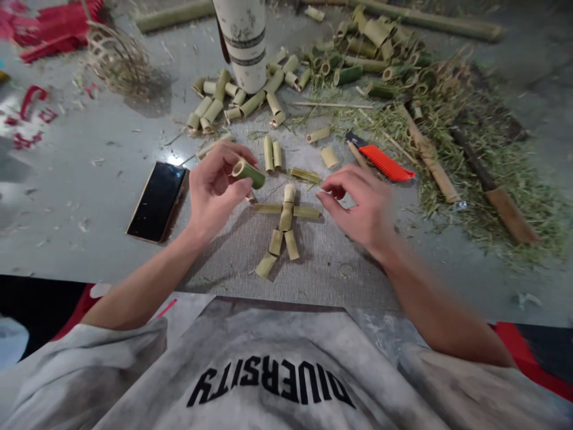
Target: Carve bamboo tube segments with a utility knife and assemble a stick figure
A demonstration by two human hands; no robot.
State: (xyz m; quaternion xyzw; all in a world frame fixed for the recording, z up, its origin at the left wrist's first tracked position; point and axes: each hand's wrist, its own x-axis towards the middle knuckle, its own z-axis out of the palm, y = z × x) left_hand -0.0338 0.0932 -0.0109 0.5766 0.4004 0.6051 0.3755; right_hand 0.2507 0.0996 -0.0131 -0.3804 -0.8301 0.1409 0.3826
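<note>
My left hand (213, 190) is closed round a short green bamboo tube (249, 174), its hollow end tipped up. On the right, my right hand (360, 206) has thumb and fingertips drawn close in a pinch; anything between them is too small to make out. A bamboo stick figure (285, 216) lies flat on the grey mat (233, 263) between both hands, with head, arms, body and legs of cut pieces. One leg has an extra lower piece. Just above it are a bundle of thin bamboo strips (305, 175), two upright-lying pieces (273, 153) and a short pale tube (330, 157).
A phone (156, 202) lies left of my hand. An orange-handled cutter (387, 162) and a knife with a wooden handle (510, 215) rest at right, near shavings (474, 149). Behind stand a white cup (244, 45), cut bamboo pieces (371, 48) and a woven ball (117, 60).
</note>
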